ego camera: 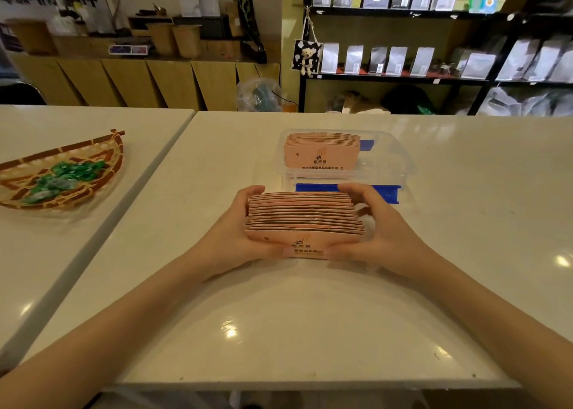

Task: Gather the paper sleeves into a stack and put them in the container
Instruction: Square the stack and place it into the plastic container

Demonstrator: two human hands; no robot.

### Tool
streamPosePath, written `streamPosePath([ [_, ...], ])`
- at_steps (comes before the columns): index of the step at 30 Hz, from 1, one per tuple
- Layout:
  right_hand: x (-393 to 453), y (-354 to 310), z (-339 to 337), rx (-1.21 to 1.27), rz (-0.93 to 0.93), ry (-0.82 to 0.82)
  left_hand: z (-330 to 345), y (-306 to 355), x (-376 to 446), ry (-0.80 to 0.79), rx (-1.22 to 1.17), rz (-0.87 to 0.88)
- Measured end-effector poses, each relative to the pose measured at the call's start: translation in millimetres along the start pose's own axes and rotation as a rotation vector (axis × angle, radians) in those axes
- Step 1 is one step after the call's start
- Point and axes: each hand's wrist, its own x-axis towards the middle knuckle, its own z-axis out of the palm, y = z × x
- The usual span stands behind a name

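Note:
A stack of pink paper sleeves (305,219) stands on edge on the white table, pressed between both hands. My left hand (235,231) grips its left end, and my right hand (381,225) grips its right end with fingers curled over the top. Just beyond it sits a clear plastic container (390,160) with blue latches. Another stack of pink sleeves (321,154) stands upright inside the container's left part.
A woven bamboo basket (102,160) with green wrapped candies sits on the neighbouring table to the left. A gap runs between the two tables. Shelves with silver pouches stand behind the far table edge.

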Motion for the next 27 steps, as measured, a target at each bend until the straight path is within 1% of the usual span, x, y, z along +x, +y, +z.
streamPosePath([
  [3, 3, -1, 8, 0.153, -0.003, -0.066, 3, -4, 0, 0.005, 0.019, 0.009],
  [8, 5, 1, 11, 0.218, 0.026, -0.071, 5, -4, 1, -0.001, 0.004, 0.005],
  [11, 4, 0, 11, 0.207, 0.022, -0.057, 5, -6, 1, 0.016, 0.046, 0.021],
  [14, 4, 0, 8, 0.186, 0.022, -0.055, 4, -5, 1, 0.031, 0.036, 0.036],
  [20, 2, 0, -8, 0.17, 0.065, -0.136, -6, 0, 0, -0.019, -0.001, 0.057],
  [27, 3, -2, -17, 0.04, 0.089, -0.104, -14, 8, -3, -0.006, 0.166, 0.104],
])
